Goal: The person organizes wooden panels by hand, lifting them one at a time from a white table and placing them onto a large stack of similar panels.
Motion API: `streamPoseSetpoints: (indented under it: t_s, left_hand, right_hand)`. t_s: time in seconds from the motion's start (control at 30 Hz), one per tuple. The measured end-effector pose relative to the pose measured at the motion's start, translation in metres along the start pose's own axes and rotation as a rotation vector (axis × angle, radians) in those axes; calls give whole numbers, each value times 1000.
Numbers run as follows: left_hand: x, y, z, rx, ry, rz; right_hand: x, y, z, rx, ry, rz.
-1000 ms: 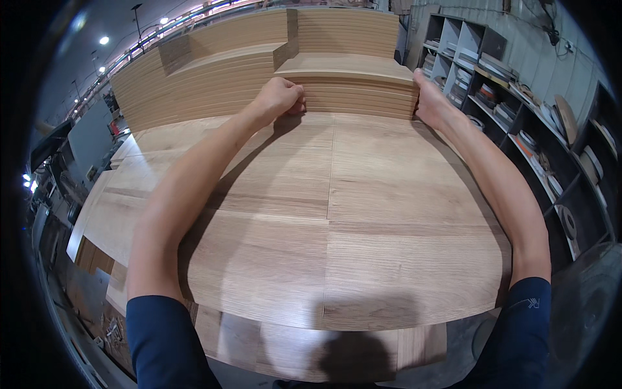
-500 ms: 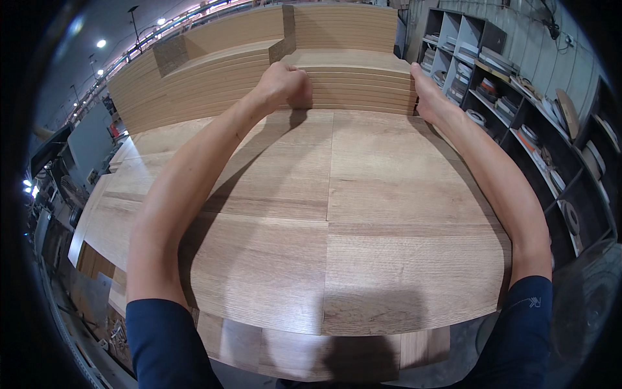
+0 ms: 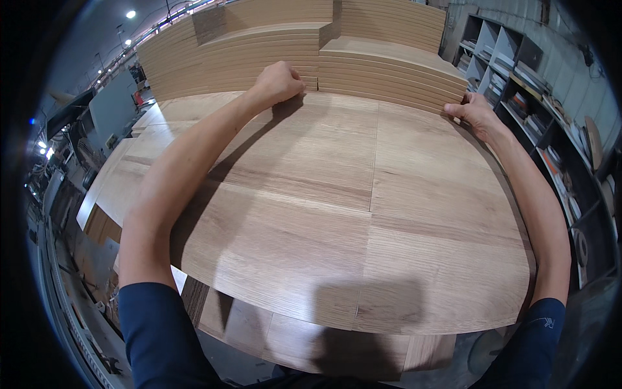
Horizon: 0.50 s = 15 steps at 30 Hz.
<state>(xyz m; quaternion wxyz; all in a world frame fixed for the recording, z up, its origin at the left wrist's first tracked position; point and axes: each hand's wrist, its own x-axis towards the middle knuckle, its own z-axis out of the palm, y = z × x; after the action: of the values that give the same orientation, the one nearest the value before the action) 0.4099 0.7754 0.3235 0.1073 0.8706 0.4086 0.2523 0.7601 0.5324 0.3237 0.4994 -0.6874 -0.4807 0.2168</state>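
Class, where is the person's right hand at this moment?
In the head view, the right hand is at upper right, at the right end of the low board stack, with the dark shelving beyond it.

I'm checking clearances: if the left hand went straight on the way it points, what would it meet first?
Probably the front edges of the left board stack, near its right end. The left hand looks very close; whether it already touches is unclear.
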Motion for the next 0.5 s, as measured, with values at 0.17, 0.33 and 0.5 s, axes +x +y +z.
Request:
streamPoseSetpoints:
  t_s: [0.17,0.33,0.5]
  left_hand:
    - [-11,-3,6,227,165,24]
    - [-4,6,14,180,141,-9]
    - [0,-7,24,150,182,45]
  right_hand:
    - [-7,-11,22,-158,109,-16]
    - [-4,-2,18,-196,164,-40]
    - [2,2,19,-95,149,-48]
